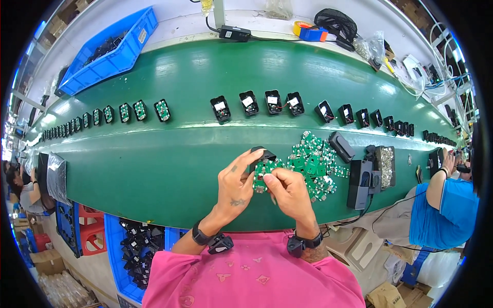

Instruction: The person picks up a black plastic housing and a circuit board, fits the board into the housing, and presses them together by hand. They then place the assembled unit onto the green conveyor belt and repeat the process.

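Close to the table's near edge, my left hand (233,187) is closed around a small black plastic housing (263,153). My right hand (291,194) pinches a green circuit board (261,173) with its thumb and fingers, right at the housing's open side. Whether the board sits inside the housing I cannot tell, as fingers cover part of both. Just right of my hands lies a loose pile of green circuit boards (313,163). Beyond my hands stand open black housings (249,104) with white labels inside, and to their left, housings fitted with green boards (163,110).
A blue crate (137,43) of black parts stands back left; another blue bin (114,241) of black parts is below the table edge. Right of the pile are a dark device (358,185) with a cable and a tray of small metal parts (393,179). People sit at both sides.
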### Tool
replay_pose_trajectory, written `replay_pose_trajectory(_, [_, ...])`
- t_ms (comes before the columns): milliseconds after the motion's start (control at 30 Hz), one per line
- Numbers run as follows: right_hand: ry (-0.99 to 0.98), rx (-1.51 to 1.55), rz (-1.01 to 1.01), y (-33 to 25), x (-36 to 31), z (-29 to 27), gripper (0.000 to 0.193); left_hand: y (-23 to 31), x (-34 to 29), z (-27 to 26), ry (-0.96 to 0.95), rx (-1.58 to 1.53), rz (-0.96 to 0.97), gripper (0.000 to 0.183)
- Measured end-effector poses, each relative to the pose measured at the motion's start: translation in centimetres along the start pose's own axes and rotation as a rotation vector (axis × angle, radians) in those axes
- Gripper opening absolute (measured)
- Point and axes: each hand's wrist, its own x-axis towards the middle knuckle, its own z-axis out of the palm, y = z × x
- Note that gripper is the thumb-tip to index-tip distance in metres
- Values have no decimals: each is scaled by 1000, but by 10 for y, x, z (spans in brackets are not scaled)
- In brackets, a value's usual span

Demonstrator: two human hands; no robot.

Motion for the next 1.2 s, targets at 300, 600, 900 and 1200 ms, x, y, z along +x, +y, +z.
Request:
replay_pose_trajectory(300, [126, -168, -137, -9, 10, 5, 28, -2, 9, -13, -74, -73, -68, 47])
replay_pose_trajectory(600, [198, -403, -180, -5, 11, 9, 26, 3, 9, -17, -206, -394, -252, 39])
replay_pose_trajectory(900, [192, -229, -193, 2, 14, 20, 39, 3, 10, -6, -143, -431, -379, 30])
replay_pose_trajectory(1200, [140, -394, -177, 12, 18, 19, 36, 3, 14, -4, -159, -239, -380, 27])
